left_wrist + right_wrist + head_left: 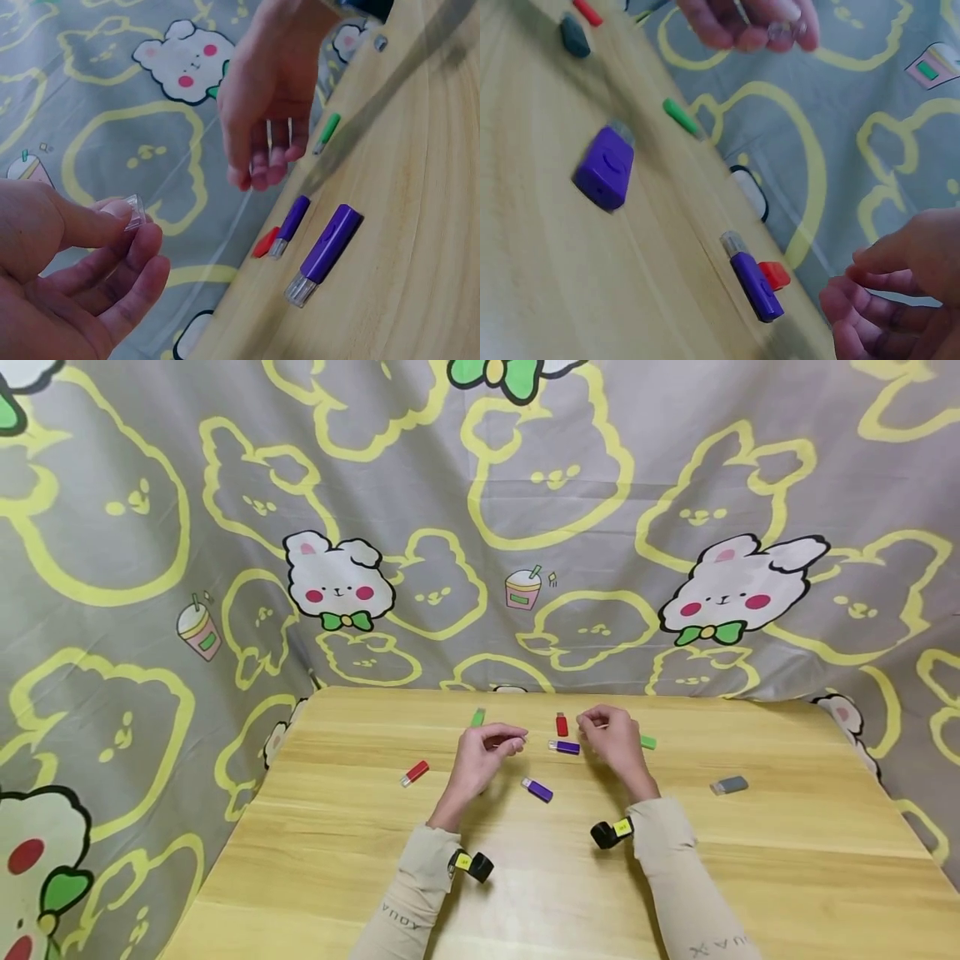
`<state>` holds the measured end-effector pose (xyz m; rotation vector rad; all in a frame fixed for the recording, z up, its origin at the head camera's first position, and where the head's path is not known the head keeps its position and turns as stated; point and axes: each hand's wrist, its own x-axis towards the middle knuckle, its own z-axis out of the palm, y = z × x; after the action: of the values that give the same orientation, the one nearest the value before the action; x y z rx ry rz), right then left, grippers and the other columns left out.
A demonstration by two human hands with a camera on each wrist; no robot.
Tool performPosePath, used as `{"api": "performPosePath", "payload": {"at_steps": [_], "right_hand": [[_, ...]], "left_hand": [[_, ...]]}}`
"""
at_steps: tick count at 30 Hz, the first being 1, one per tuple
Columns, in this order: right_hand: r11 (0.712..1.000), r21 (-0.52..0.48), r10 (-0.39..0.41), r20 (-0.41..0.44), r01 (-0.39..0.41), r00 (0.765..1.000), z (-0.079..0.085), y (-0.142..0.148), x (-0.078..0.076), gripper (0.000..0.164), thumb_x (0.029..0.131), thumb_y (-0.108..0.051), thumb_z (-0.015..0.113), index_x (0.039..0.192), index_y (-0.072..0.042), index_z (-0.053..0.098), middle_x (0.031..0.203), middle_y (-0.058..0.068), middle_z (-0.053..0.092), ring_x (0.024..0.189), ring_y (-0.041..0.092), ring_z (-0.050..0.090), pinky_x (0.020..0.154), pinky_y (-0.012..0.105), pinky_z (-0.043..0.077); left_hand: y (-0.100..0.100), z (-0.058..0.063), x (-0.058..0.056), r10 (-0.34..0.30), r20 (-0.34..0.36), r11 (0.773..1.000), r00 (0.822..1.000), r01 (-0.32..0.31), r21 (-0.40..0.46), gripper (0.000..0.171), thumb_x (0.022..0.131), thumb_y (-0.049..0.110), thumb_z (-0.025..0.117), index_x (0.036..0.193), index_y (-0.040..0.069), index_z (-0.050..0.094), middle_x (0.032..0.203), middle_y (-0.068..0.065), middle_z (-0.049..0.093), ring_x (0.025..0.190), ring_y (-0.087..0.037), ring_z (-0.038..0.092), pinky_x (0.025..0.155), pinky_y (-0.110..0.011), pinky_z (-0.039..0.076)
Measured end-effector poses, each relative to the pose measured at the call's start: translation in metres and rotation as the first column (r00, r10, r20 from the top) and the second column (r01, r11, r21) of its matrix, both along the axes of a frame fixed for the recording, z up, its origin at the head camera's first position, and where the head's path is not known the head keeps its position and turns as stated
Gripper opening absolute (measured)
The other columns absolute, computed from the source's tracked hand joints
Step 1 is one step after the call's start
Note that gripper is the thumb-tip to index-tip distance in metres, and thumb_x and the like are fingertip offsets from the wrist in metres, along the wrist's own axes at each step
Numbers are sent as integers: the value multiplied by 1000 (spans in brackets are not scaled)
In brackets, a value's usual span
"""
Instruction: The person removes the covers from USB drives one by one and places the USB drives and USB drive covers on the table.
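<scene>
At 10 o'clock from the near purple flat plastic USB stick (pixel 537 790) (head view, dial centred on it), the left hand (pixel 483 757) is above the wood-grain table (pixel 795 860), pinching a small clear plastic piece (pixel 136 213) between thumb and index finger; cap by the look of it. Right hand (pixel 611 741) at 2 o'clock, fingers loosely bent, thumb close to the index, nothing seen in it. Far purple USB stick (pixel 567 747) at 1, between the hands; red flat plastic USB stick (pixel 562 725) just beyond. Second red stick (pixel 416 772) at 9, grey stick (pixel 731 785) at 3, green stick (pixel 648 742) past the right hand, other green stick (pixel 477 717) between 10 and 11. My read: step in hand is handling the clear piece, left hand only. Next move calls for a firm pinch and exact aim, whether placing or fitting it; can't tell which.
</scene>
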<state>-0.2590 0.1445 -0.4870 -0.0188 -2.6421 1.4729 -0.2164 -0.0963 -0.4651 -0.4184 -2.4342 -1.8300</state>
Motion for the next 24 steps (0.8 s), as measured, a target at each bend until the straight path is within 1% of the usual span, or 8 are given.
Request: {"api": "performPosePath", "payload": {"at_steps": [4, 7, 9, 12, 15, 16, 20, 24], "right_hand": [[998, -59, -12, -37, 9, 999, 0, 2, 10, 20, 100, -15, 68, 106, 2, 74, 95, 17, 74, 81, 29, 73, 62, 22, 54], [996, -93, -11, -64, 5, 998, 2, 3, 15, 18, 100, -14, 68, 107, 2, 74, 96, 18, 74, 84, 33, 74, 62, 20, 54], [995, -103, 1, -80, -9, 997, 4, 3, 18, 18, 100, -14, 69, 108, 1, 74, 97, 18, 74, 85, 35, 73, 62, 20, 53], [994, -103, 13, -100, -23, 995, 6, 3, 22, 18, 99, -13, 69, 109, 1, 74, 98, 17, 74, 86, 33, 72, 64, 20, 53], [996, -92, 11, -125, -22, 992, 7, 4, 25, 17, 99, -12, 70, 109, 1, 74, 100, 16, 74, 89, 30, 71, 69, 20, 54], [996, -90, 10, -132, -22, 991, 7, 5, 25, 17, 99, -12, 70, 109, 1, 74, 101, 16, 74, 90, 29, 71, 71, 20, 55], [995, -93, 19, -148, -33, 989, 1, 5, 25, 17, 97, -8, 71, 110, 3, 73, 104, 16, 74, 95, 30, 71, 80, 24, 58], [995, -88, 32, -148, -46, 988, -7, 1, 23, 16, 96, -5, 72, 109, 4, 73, 104, 16, 74, 96, 31, 71, 83, 31, 59]], "left_hand": [[4, -3, -6, 10, 8, 999, 1000, -10, -31, 12, 95, 2, 72, 105, 1, 79, 99, -10, 78, 87, -18, 74, 77, -28, 60], [6, -5, -14, 7, 5, 998, 1000, -7, -55, 12, 96, 2, 71, 105, 0, 79, 97, -11, 78, 85, -20, 74, 79, -38, 61], [8, -5, -20, 5, -1, 998, 1000, -5, -70, 12, 96, 1, 70, 105, 0, 79, 95, -13, 77, 85, -26, 74, 89, -45, 58], [12, -5, -28, -2, -2, 997, 1000, 2, -81, 13, 96, -2, 69, 105, -3, 78, 95, -17, 77, 87, -36, 74, 90, -51, 57], [17, -6, -37, -13, 2, 995, 1000, 13, -100, 13, 96, -4, 68, 105, -6, 77, 95, -19, 76, 88, -39, 74, 87, -43, 59], [18, -7, -40, -15, 4, 994, 1000, 16, -109, 13, 96, -5, 67, 105, -7, 77, 96, -18, 76, 87, -38, 74, 77, -39, 62], [24, -9, -50, -8, 13, 983, 1000, 10, -184, 13, 97, -2, 67, 106, -4, 78, 96, -13, 76, 82, -25, 73, 69, -23, 58], [29, -12, -58, 11, 56, 966, 998, 4, -257, 13, 97, 2, 70, 107, -3, 77, 96, -10, 76, 80, -14, 68, 68, -22, 55]]}}
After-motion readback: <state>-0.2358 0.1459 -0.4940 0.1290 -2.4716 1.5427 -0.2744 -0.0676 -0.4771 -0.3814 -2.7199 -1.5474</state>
